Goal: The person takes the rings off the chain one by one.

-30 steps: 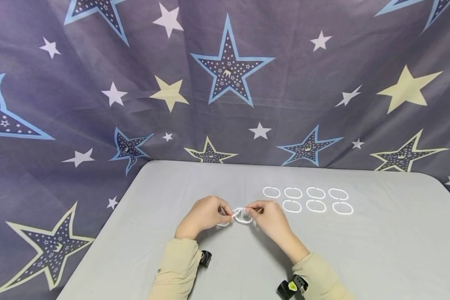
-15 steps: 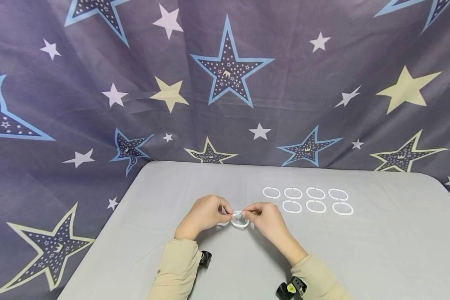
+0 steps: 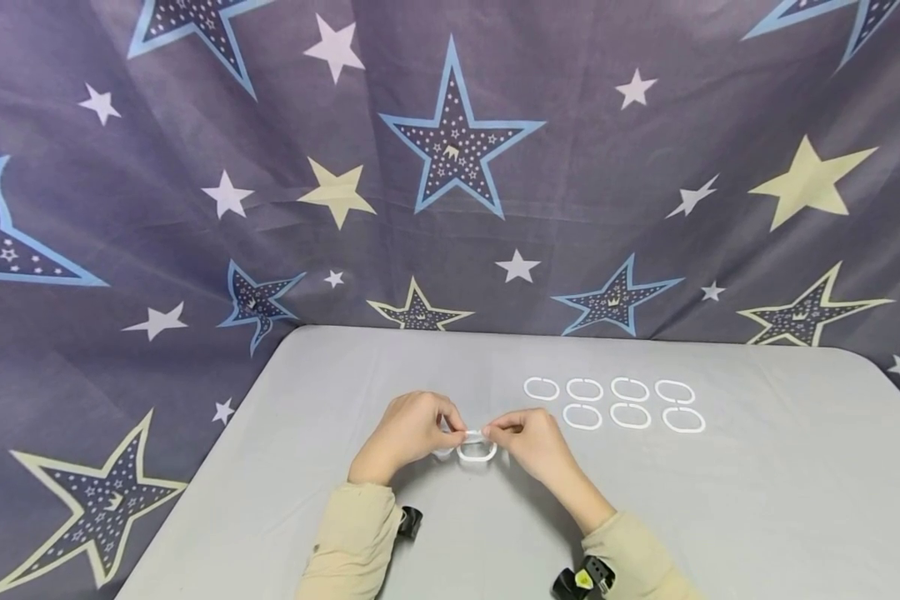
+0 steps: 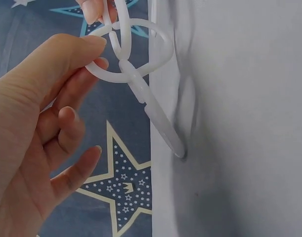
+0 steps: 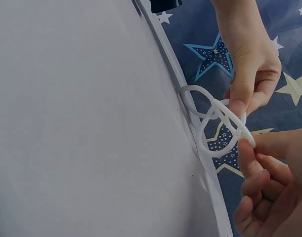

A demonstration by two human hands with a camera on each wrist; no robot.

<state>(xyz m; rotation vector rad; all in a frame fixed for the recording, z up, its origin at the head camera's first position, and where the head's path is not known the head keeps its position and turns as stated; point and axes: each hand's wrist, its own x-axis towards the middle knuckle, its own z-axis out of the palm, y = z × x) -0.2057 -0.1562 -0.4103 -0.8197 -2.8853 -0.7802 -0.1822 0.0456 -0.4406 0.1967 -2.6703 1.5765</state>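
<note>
My left hand (image 3: 412, 433) pinches a white oval plastic link (image 4: 108, 78) between thumb and forefinger. Through that link hangs a second white link (image 4: 165, 129), slanting down over the table. A third white link (image 4: 124, 29) is pinched by the fingertips of my right hand (image 3: 532, 442) and crosses the left hand's link. Each link has a small split in its side. The two hands are close together just above the table, their fingertips nearly meeting. Fingers hide part of the crossing, so whether the third link is fully threaded I cannot tell.
Several loose white links (image 3: 583, 417) lie in two rows on the grey-covered table (image 3: 780, 483), beyond and to the right of the right hand. A star-patterned curtain (image 3: 570, 183) rises behind the table and along its left side.
The right hand has shifted slightly left toward the left hand, and its link has moved left and nearer. The left hand and the loose links have stayed in place.
</note>
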